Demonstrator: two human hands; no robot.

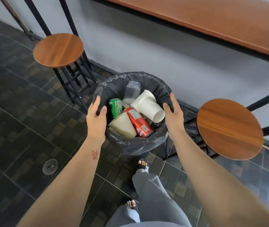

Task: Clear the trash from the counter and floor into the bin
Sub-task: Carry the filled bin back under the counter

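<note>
A round bin lined with a black bag (130,145) stands on the floor against the wall. Inside lie a green can (115,107), a red can (138,122), two white paper cups (147,104) (124,126) and a clear plastic cup (131,91). My left hand (96,115) is at the bin's left rim with fingers straight, thumb over the bag's edge. My right hand (173,112) is at the right rim, fingers straight, thumb on the bag. A clear plastic lid (50,166) lies on the floor to the left.
Two round wooden stools stand either side of the bin, one at the left (58,49), one at the right (229,128). A long wooden counter (212,22) runs along the wall above. My feet in sandals (142,165) are just before the bin on dark tiles.
</note>
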